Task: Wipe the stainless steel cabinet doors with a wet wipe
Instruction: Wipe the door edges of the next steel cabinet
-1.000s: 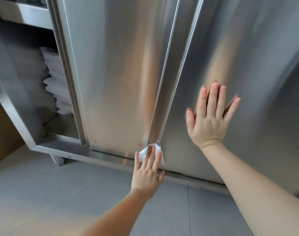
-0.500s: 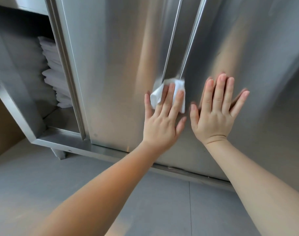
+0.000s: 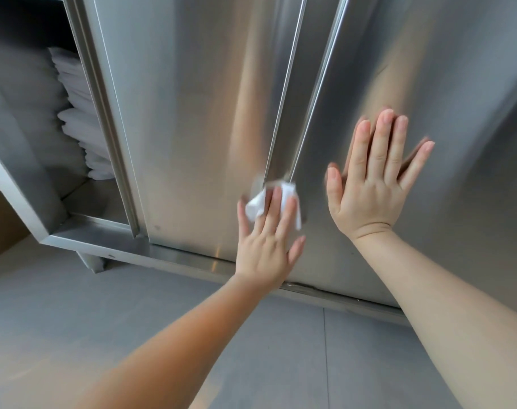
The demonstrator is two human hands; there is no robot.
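Landmark: the seam (image 3: 295, 119) where the two cabinet doors meet.

1. Left door (image 3: 192, 113): steel, left of the seam. I see its outer edge overlapping an open bay (image 3: 24, 119) further left.
2. Right door (image 3: 446, 69): steel, right of the seam, running out of view to the right.
3. Wipe (image 3: 258, 206): white, crumpled, at the seam's lower end, low on the doors, blurred.
4. Left hand (image 3: 266, 249): fingers straight, pressing the wipe flat against the steel at the seam.
5. Right hand (image 3: 369, 184): spread wide, palm flat on the right door, just right of the seam; holds nothing.
6. Bottom rail (image 3: 177, 258): below the seam, near the left hand's wrist.
7. Linen stack (image 3: 74, 113): white, folded, in the bay well left of the seam.
8. Floor (image 3: 74, 314): grey tile, below the rail.

Both doors show bare steel above the hands.
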